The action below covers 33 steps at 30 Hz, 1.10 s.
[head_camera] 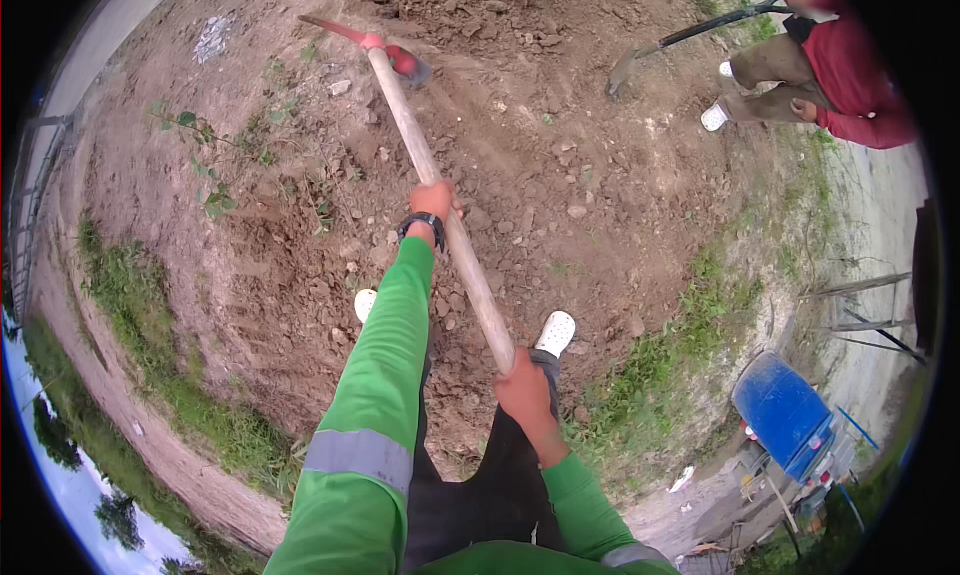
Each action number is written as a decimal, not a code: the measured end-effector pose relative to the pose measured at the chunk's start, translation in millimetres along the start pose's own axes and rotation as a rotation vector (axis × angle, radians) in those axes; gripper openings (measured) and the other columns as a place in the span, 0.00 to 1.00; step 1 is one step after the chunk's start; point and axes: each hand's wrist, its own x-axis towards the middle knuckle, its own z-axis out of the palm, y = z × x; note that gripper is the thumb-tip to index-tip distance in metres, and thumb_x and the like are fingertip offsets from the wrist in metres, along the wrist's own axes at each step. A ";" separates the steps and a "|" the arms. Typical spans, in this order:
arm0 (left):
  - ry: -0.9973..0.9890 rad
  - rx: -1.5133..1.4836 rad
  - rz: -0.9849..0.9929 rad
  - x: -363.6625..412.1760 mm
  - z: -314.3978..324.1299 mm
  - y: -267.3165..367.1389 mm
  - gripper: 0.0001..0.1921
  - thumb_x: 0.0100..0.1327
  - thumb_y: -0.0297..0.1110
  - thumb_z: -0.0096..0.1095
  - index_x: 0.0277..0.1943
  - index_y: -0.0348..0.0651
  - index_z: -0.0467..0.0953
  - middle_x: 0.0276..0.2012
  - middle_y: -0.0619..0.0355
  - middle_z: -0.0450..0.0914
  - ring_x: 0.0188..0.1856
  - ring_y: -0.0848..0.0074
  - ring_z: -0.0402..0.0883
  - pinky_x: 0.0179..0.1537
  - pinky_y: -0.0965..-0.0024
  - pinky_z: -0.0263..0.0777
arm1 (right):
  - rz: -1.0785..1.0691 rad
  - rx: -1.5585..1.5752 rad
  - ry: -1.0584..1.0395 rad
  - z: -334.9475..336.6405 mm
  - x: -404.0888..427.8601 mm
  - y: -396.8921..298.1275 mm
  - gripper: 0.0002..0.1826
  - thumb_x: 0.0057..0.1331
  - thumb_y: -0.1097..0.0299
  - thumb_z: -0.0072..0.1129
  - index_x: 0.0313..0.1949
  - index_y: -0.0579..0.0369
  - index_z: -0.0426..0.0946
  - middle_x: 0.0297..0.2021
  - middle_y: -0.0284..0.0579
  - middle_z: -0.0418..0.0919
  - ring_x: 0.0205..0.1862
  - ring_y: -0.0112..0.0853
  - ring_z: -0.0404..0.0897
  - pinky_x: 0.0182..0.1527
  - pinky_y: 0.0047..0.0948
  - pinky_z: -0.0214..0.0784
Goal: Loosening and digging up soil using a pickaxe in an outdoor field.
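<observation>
Both my hands grip the long wooden handle (pixel 480 282) of a pick mattock. My left hand (pixel 435 200), with a dark watch at the wrist, wraps the handle near its middle. Close to the butt end, my right hand (pixel 525 395) is closed around the wood in front of my right thigh. The red mattock head (pixel 373 42) is at the far end, a narrow point to the left and a broad, worn blade to the right. Whether the head touches the soil cannot be told. Below the handle lies broken brown soil (pixel 517 215) with clods and small stones.
At the upper right a person in a red top (pixel 855 72) holds a shovel (pixel 660 46), its blade at the dirt. Leafy weeds (pixel 199 128) grow at left. A large blue object (pixel 784 410) and wooden poles (pixel 859 284) stand at right. My white clogs (pixel 556 333) are on the soil.
</observation>
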 end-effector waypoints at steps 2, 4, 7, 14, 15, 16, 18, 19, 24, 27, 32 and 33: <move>-0.022 0.058 -0.322 -83.2 52.5 -158.8 0.06 0.58 0.26 0.56 0.34 0.30 0.73 0.18 0.53 0.73 0.16 0.66 0.74 0.19 0.62 0.71 | 0.323 -0.143 -0.006 13.1 -79.7 95.5 0.21 0.54 0.66 0.62 0.45 0.56 0.66 0.32 0.65 0.81 0.38 0.59 0.81 0.42 0.56 0.73; -0.120 -0.174 -0.565 -139.6 68.4 -241.2 0.05 0.59 0.27 0.59 0.32 0.35 0.72 0.19 0.57 0.71 0.16 0.70 0.72 0.21 0.64 0.71 | 0.348 -0.257 -0.042 -11.1 -136.6 159.1 0.21 0.52 0.64 0.64 0.42 0.55 0.66 0.28 0.59 0.81 0.34 0.57 0.81 0.39 0.55 0.73; -0.210 -0.338 -0.744 -229.9 75.2 -294.3 0.03 0.60 0.25 0.57 0.32 0.38 0.71 0.21 0.58 0.71 0.18 0.72 0.71 0.21 0.65 0.70 | 0.417 -0.325 -0.042 -22.8 -208.4 196.7 0.20 0.52 0.65 0.63 0.42 0.55 0.67 0.27 0.58 0.80 0.32 0.57 0.81 0.36 0.54 0.73; -0.099 -0.428 -0.633 -271.0 34.1 -263.2 0.04 0.58 0.24 0.56 0.31 0.37 0.68 0.21 0.57 0.70 0.18 0.71 0.70 0.21 0.64 0.69 | 0.186 -0.375 0.035 -12.7 -219.5 273.0 0.20 0.49 0.67 0.65 0.41 0.52 0.69 0.26 0.54 0.79 0.28 0.52 0.81 0.32 0.50 0.73; -0.050 -0.449 -0.548 -269.5 25.2 -238.9 0.04 0.58 0.24 0.55 0.32 0.38 0.67 0.22 0.57 0.69 0.19 0.71 0.70 0.22 0.63 0.69 | 0.050 -0.379 0.085 -6.9 -201.8 278.9 0.19 0.49 0.68 0.64 0.41 0.52 0.70 0.26 0.52 0.79 0.28 0.51 0.81 0.31 0.48 0.73; -0.025 -0.542 -0.454 -271.2 19.8 -200.3 0.04 0.58 0.22 0.54 0.34 0.37 0.66 0.22 0.57 0.67 0.19 0.72 0.69 0.22 0.63 0.68 | -0.024 -0.376 0.144 -4.1 -179.3 278.0 0.18 0.49 0.69 0.64 0.41 0.51 0.71 0.26 0.51 0.79 0.28 0.50 0.80 0.30 0.47 0.73; 0.020 -0.626 -0.166 -263.1 -2.9 -103.8 0.05 0.58 0.22 0.54 0.35 0.38 0.65 0.22 0.57 0.67 0.20 0.72 0.68 0.23 0.64 0.69 | -0.213 -0.283 0.271 -1.9 -107.6 242.8 0.16 0.50 0.70 0.63 0.40 0.50 0.73 0.26 0.49 0.79 0.27 0.50 0.80 0.29 0.47 0.73; 0.017 -0.597 0.029 -251.2 -22.6 -62.1 0.06 0.58 0.22 0.53 0.37 0.40 0.65 0.22 0.58 0.67 0.20 0.73 0.68 0.24 0.66 0.69 | -0.314 -0.226 0.275 0.1 -70.4 203.7 0.16 0.50 0.71 0.62 0.40 0.51 0.73 0.27 0.50 0.79 0.28 0.49 0.80 0.30 0.47 0.73; 0.159 -0.355 0.757 -233.8 -170.0 224.3 0.07 0.62 0.27 0.58 0.37 0.35 0.68 0.26 0.60 0.68 0.24 0.78 0.68 0.26 0.70 0.67 | -0.752 0.105 0.273 10.1 13.6 -124.1 0.19 0.53 0.70 0.63 0.44 0.52 0.71 0.30 0.53 0.81 0.31 0.51 0.81 0.32 0.47 0.73; 0.230 -0.280 0.906 -224.9 -244.1 362.4 0.05 0.61 0.25 0.56 0.35 0.33 0.68 0.24 0.58 0.69 0.21 0.76 0.69 0.24 0.69 0.69 | -0.904 0.201 0.193 -1.8 1.8 -271.4 0.17 0.55 0.72 0.59 0.43 0.56 0.67 0.33 0.56 0.81 0.33 0.54 0.81 0.34 0.50 0.73; 0.129 -0.220 0.710 -124.0 -265.8 389.8 0.04 0.63 0.25 0.53 0.36 0.37 0.65 0.24 0.60 0.68 0.22 0.79 0.67 0.25 0.72 0.69 | -0.781 0.121 0.123 -16.5 2.6 -296.9 0.17 0.56 0.72 0.58 0.43 0.58 0.65 0.33 0.59 0.81 0.34 0.56 0.81 0.37 0.53 0.72; 0.143 -0.244 0.612 -90.4 -243.5 349.8 0.04 0.63 0.25 0.53 0.37 0.37 0.66 0.24 0.60 0.69 0.22 0.79 0.67 0.24 0.71 0.69 | -0.698 0.070 0.108 -9.8 11.6 -267.2 0.17 0.56 0.72 0.58 0.43 0.58 0.64 0.33 0.60 0.81 0.35 0.57 0.81 0.38 0.54 0.72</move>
